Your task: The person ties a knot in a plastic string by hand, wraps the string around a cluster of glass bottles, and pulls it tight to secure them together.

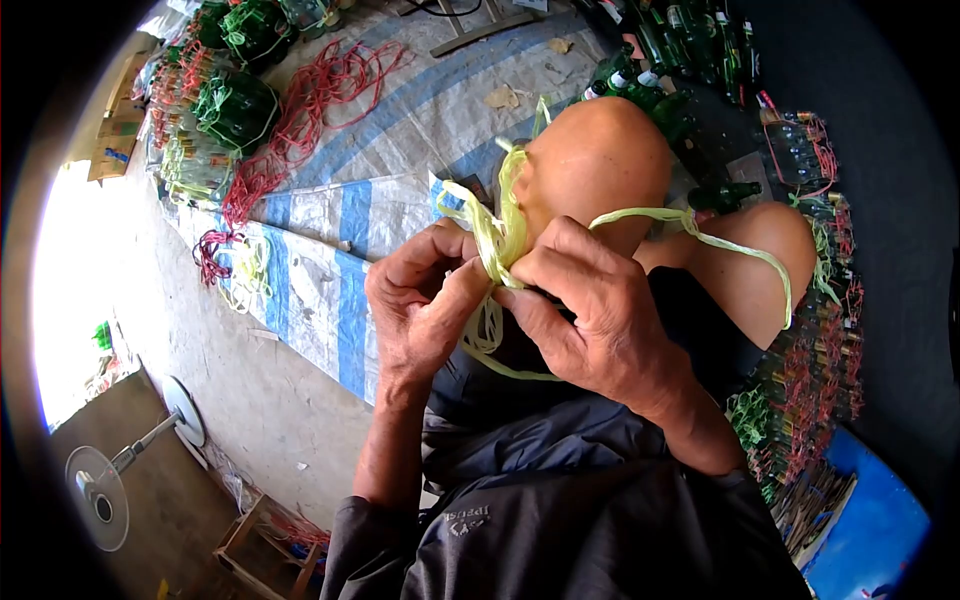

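A bundle of pale yellow-green plastic twine [498, 232] is pinched between my two hands, above my lap. My left hand [422, 300] grips its left side with thumb and fingers. On the other side, my right hand [590, 300] pinches the same twine, thumb and forefinger pressed together. Loops stand up above the fingertips and more strands hang below them. One loose end trails right across my bare knees. Where the strands cross between the fingers is partly hidden.
A blue-and-white striped tarp [330, 230] covers the floor ahead. Red twine [320, 100] lies tangled on it, beside tied green bottles [235, 108]. More green bottles [690, 40] lie at the upper right. Rows of tied bottles [820, 350] stand at right. A fan [100, 500] stands lower left.
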Available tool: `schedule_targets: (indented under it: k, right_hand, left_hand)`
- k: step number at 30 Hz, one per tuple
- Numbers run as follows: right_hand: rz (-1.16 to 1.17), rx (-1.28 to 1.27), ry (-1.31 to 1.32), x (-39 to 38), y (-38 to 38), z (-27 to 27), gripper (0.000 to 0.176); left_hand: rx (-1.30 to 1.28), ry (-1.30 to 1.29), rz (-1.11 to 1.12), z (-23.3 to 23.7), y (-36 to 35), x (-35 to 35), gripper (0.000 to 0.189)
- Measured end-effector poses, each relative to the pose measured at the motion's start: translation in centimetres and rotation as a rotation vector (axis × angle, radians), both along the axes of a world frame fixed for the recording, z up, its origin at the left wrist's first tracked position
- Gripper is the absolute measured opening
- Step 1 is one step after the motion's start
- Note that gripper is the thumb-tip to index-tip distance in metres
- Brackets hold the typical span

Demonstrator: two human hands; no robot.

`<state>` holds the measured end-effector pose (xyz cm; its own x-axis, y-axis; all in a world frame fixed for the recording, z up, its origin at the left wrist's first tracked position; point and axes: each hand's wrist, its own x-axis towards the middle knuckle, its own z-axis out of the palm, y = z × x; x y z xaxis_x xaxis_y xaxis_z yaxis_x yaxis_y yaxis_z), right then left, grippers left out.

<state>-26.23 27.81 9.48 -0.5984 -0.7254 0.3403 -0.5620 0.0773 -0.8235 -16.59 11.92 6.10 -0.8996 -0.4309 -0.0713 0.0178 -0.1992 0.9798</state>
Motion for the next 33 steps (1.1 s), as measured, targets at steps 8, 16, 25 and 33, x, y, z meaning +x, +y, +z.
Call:
schedule_targets:
  k: [8, 16, 25, 33]
  right_hand:
    - [0.027, -0.055, 0.094, 0.1, 0.8, -1.2, 0.012]
    - [-0.002, -0.052, -0.014, 0.0, 0.6, -0.8, 0.012]
    - [0.001, -0.008, -0.101, 0.3, 0.3, 0.1, 0.010]
    - [0.027, -0.067, 0.187, 0.3, 0.6, -1.0, 0.013]
  left_hand:
    - [0.170, -0.093, 0.052, 0.4, 1.1, -0.4, 0.007]
    - [0.108, -0.026, 0.020, -0.4, 0.4, 0.4, 0.007]
    - [-0.059, 0.030, -0.029, 0.0, 0.0, 0.1, 0.002]
    - [0.036, -0.074, -0.013, 0.2, 0.4, 0.0, 0.005]
